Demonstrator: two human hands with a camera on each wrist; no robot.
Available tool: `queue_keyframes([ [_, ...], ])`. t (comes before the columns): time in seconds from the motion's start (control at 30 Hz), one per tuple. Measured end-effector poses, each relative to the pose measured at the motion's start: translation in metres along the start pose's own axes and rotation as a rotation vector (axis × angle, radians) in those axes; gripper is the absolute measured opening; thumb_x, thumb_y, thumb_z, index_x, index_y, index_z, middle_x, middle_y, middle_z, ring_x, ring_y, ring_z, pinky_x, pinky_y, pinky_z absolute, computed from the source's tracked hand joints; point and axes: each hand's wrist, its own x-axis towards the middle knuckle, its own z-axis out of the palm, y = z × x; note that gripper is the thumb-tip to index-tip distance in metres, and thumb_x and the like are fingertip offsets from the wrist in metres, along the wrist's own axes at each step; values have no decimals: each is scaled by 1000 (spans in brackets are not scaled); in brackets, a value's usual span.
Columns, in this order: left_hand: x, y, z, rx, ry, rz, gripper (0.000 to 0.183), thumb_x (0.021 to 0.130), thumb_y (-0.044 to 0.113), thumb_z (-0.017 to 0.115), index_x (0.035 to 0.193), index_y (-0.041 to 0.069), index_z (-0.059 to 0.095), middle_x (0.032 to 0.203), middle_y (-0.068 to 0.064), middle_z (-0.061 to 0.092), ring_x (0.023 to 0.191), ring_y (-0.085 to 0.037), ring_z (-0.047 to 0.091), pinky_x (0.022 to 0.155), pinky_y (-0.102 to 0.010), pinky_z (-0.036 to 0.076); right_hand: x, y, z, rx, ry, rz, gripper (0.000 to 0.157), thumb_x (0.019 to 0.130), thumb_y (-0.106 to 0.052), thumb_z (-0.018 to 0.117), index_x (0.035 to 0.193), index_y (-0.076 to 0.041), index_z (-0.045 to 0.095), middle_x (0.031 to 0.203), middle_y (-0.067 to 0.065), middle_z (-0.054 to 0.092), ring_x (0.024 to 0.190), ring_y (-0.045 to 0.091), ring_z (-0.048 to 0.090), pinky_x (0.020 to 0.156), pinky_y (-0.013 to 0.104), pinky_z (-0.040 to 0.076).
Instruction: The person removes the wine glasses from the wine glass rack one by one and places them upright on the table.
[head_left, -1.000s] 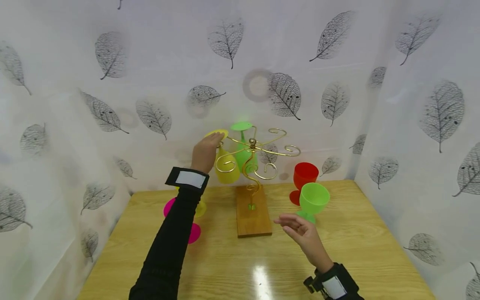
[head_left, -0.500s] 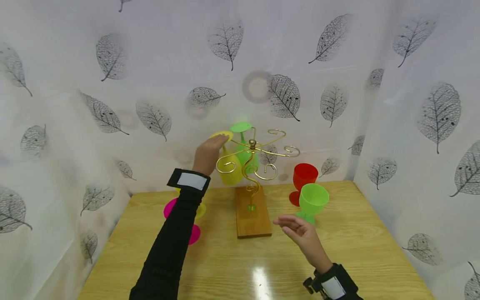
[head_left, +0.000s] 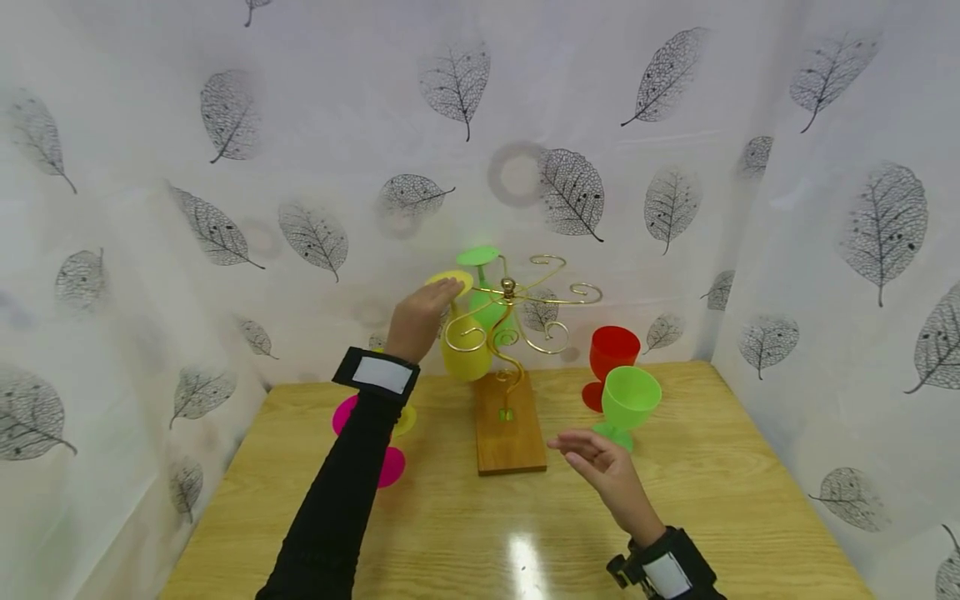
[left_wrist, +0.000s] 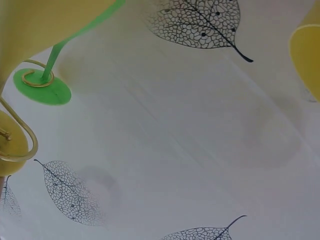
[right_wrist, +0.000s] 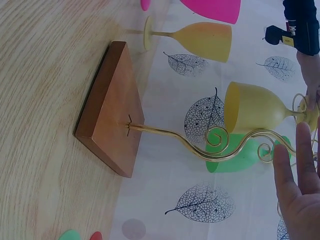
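Swung slightly nearer since a second ago, with the arms of the gold rack (head_left: 508,288): yellow goblet (head_left: 471,362), hung upside down from it.
On its foot, left hand (head_left: 422,319), fingers fairly straight, thumb hidden, grip impossible to tell; near the upright green goblet (head_left: 631,398), right hand (head_left: 604,470), relaxed, holding nothing.

back and sides: white sheeting (head_left: 330,100) | print: scattered dark veined leaves (head_left: 572,192), faint round gray blots (head_left: 495,174) | table (head_left: 720,517): light wood grain, far edge close to back sheeting | light: bright glare (head_left: 525,562) on near part
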Motion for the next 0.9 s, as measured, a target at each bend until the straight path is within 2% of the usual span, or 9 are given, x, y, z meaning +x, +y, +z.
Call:
queue_keyframes([
  [0.27, -6, 4, -1, 3, 23, 18, 35, 85, -8, 59, 117, 6, 65, 114, -10, 69, 105, -22, 66, 90, -31, 54, -1, 1, -1, -6, 5, 15, 31, 95, -9, 54, 120, 8, 53, 111, -10, 68, 105, 1, 62, 90, 15, 50],
  [0.43, -9, 8, -5, 2, 32, 26, 35, 85, -9, 60, 116, 6, 65, 113, -11, 69, 104, -23, 66, 89, -32, 54, 0, 1, -1, 0, 3, 20, 36, 95, -8, 53, 121, 15, 47, 110, -13, 68, 105, 1, 62, 90, 15, 49],
  [0.7, -13, 17, -13, 4, 35, 22, 35, 85, -10, 58, 115, 6, 66, 110, -11, 70, 102, -23, 67, 88, -31, 54, 0, 3, 0, 2, 2, 7, 35, 95, -7, 53, 121, 16, 47, 110, -13, 68, 105, 1, 63, 90, 15, 50],
  [0.9, -15, 21, -15, -3, 40, 16, 36, 84, -11, 59, 115, 6, 66, 111, -12, 69, 101, -24, 67, 87, -31, 55, 1, 5, 0, 3, -2, 1, 30, 95, -8, 52, 120, 9, 53, 110, -14, 68, 105, 1, 62, 91, 15, 50],
])
